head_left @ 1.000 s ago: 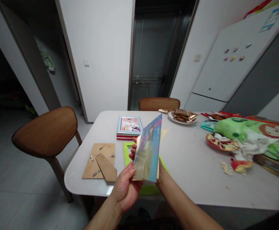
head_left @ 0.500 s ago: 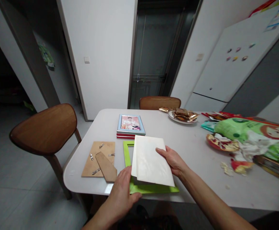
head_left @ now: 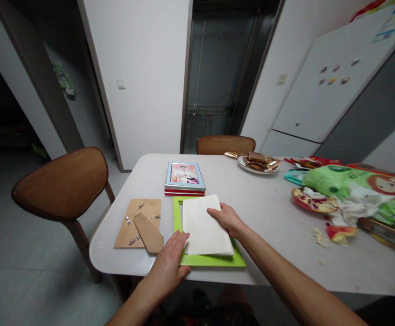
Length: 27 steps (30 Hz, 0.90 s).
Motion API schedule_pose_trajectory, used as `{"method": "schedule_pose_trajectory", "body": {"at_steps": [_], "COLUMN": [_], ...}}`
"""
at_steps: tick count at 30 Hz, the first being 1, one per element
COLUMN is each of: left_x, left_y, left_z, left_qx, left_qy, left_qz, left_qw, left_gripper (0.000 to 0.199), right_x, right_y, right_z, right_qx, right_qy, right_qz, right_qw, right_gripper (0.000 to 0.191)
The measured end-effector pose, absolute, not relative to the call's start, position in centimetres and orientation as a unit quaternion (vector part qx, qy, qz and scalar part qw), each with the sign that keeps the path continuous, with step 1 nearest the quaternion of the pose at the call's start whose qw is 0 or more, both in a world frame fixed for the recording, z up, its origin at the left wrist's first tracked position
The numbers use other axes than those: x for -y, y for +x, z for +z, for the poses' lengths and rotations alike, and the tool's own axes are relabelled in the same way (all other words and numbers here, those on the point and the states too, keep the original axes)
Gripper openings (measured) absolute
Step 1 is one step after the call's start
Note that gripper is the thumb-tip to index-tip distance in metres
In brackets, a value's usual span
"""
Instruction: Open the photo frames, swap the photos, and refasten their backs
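Observation:
White sheets lie over the opening of a lime green frame at the table's front edge. My right hand is closed on the right side of the sheets, thumb on top. At the frame's lower left corner is my left hand, its fingers lying along the frame's edge and the sheets' left side, thumb apart. Left of it rests a brown backing board with metal clips and a stand leg. Behind the green frame, a blue picture frame tops a small stack with red edges.
A plate of gold-wrapped packets stands at the back. To the right are an opened pomegranate, peel pieces, crumpled tissue and a green package. Wooden chairs stand at the left and behind the table.
The sheets have come down and left, and now lie flatter over the green frame. My right hand moved left with them. My left hand has shifted slightly left.

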<state>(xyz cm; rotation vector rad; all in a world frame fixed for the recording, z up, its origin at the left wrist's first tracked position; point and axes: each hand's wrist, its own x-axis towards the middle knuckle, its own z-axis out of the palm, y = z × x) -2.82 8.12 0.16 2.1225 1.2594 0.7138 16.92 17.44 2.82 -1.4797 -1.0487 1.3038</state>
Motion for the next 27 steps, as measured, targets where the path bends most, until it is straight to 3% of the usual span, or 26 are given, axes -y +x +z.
{"method": "schedule_pose_trajectory", "body": {"at_steps": [9,21,27], "left_x": [-8.5,-8.9,-9.0], "left_y": [-3.3,-3.5,-3.4], "left_z": [1.1,1.3,1.6], "left_qx": [-0.474,-0.474,-0.468], "left_qy": [0.812,0.826,0.839], "left_qz": [0.210,0.190,0.171], "left_qw": [0.267,0.240,0.218], "left_gripper": [0.071,0.062,0.056], "right_x": [-18.2,-19.9,-20.1], "right_y": [17.1,16.4,16.5], "right_z": [2.6,1.1,0.8], "right_qx": [0.416,0.499,0.536], "right_qy": [-0.608,-0.649,-0.675], "right_qz": [0.519,0.390,0.328], "right_qw": [0.433,0.421,0.387], "right_gripper": [0.031,0.043,0.039]}}
